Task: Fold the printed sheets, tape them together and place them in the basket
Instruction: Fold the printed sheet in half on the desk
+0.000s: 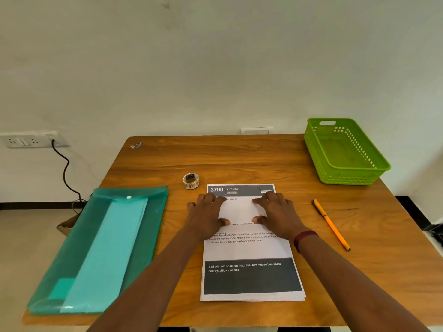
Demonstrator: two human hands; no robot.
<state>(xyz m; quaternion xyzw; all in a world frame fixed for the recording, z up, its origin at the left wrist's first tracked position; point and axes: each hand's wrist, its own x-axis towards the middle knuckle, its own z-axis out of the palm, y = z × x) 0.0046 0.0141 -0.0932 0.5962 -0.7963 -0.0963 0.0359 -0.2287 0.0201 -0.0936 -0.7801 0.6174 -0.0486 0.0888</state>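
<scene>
On the printed sheets (249, 250), left hand (207, 212) and right hand (278, 212) press flat, fingers spread.

The basket (345, 152) is bright green with a grid of small holes. The printed sheets (249, 250) are white with dark grey bands and white lettering, including "3799". The folder (96, 250) is translucent teal. The pen (331, 224) is orange-yellow, and the table (239, 156) shows brown wood grain.
</scene>
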